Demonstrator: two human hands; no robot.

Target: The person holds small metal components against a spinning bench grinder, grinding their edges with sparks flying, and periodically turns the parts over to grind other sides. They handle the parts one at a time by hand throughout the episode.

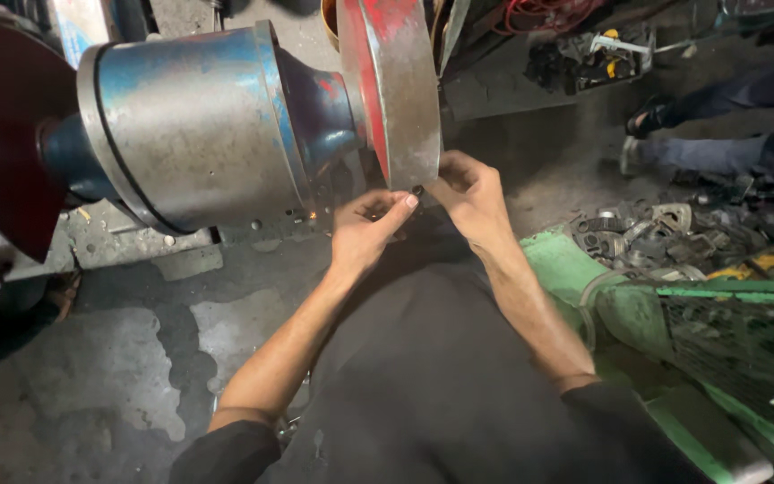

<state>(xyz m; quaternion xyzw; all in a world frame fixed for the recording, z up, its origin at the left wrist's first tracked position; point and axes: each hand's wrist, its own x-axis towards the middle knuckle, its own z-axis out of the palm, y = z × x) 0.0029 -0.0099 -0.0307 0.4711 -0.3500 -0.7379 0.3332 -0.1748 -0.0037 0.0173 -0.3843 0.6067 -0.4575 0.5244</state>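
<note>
**Small part held to the grinding wheel**

We see both hands raised to the lower edge of the large grey grinding wheel, which is mounted on a blue and grey motor housing. The left hand and the right hand meet just under the wheel's rim, and between their fingertips sits a small dark piece. It looks like a little ring or washer, though it is too small for us to be sure. The left forefinger and thumb are pressed together on it from below; the right fingers are curled and closed around it from the other side. The piece lies touching or just beside the wheel's face.

A few bright specks show near the housing base, perhaps sparks. As we judge it, the grinding is under way and not finished, since the piece sits at the wheel.

To the right stands a green machine frame, with a heap of metal parts beyond it. Another person's legs show at the upper right.
</note>
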